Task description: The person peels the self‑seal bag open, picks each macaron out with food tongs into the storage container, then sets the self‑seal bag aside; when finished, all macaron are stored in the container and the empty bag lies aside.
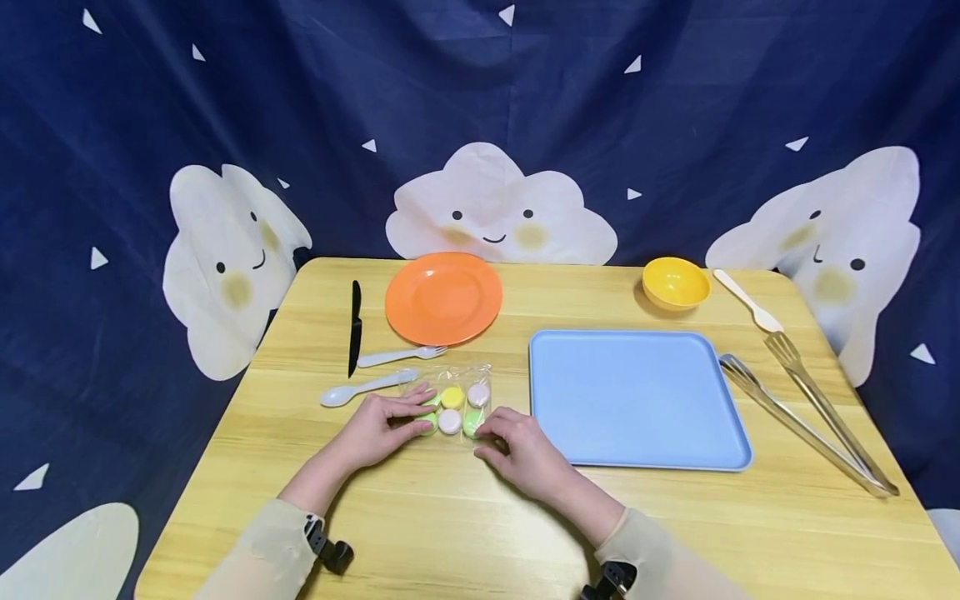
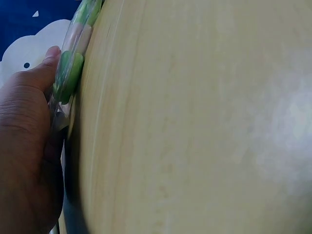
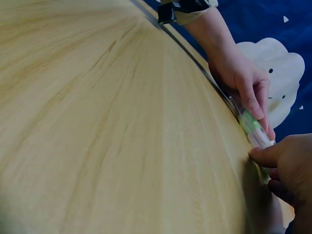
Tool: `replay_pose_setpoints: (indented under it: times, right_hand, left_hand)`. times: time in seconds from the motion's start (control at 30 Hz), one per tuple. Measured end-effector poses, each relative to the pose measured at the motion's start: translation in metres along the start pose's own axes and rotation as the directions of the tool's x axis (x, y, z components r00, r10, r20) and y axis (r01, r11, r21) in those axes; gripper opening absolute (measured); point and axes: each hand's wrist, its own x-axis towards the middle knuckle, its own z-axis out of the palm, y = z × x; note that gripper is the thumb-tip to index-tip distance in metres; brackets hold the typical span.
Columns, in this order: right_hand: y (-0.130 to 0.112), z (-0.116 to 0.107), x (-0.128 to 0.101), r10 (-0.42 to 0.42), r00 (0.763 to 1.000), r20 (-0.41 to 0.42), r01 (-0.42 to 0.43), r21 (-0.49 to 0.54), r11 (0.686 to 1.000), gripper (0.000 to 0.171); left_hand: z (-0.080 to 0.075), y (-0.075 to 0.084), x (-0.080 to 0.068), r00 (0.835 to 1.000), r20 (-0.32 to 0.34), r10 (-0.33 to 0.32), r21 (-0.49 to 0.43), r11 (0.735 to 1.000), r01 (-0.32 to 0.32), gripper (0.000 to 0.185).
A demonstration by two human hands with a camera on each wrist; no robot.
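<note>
Clear packet [image 1: 450, 409] of pastel rounds [image 1: 451, 422] lies on the wooden table [image 1: 435, 525], just left of the blue tray [image 1: 637, 400]; the left hand [image 1: 384, 427] lays extended fingers over its left end, the right hand [image 1: 519, 452] pinches its right end between thumb and curled fingers. Squeezing too hard might crush the rounds, and pulling unevenly might split the packet

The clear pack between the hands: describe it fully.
The clear pack looks like glossy, crinkled plastic around six round pieces in two rows: three green, two pale pinkish, one yellow. It lies roughly flat at the table, left of the blue tray. The left hand holds its left end, the right hand its lower right corner.
</note>
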Motion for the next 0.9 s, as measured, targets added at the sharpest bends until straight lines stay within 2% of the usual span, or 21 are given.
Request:
replay_pose_setpoints:
  times: [0.17, 0.3, 0.53, 0.73, 0.9]
  right_hand:
    - [0.0, 0.0, 0.0, -0.028, 0.999, -0.021, 0.027, -0.062, 0.998, 0.01]
    - [0.001, 0.0, 0.001, -0.031, 0.999, -0.004, 0.031, -0.09, 0.995, 0.003]
    - [-0.003, -0.003, 0.002, 0.079, 0.996, 0.033, -0.077, -0.068, 0.995, 0.006]
    - [-0.004, -0.009, -0.001, 0.177, 0.984, -0.034, -0.177, 0.002, 0.984, 0.008]
    - [-0.001, -0.011, -0.001, 0.196, 0.979, -0.059, -0.194, 0.031, 0.98, 0.008]
  left_hand:
    - [0.0, 0.001, 0.001, 1.0, -0.002, 0.002, 0.004, 1.0, -0.002, 0.028]
    - [0.0, 0.002, 0.001, 1.0, -0.006, -0.01, 0.005, 1.0, 0.01, 0.028]
    - [0.0, 0.002, 0.001, 1.0, -0.011, -0.015, 0.006, 1.0, 0.015, 0.028]
    - [0.001, 0.003, 0.0, 1.0, -0.019, 0.003, 0.013, 1.0, -0.003, 0.028]
    - [0.002, 0.001, -0.001, 1.0, -0.018, -0.006, 0.009, 1.0, 0.006, 0.029]
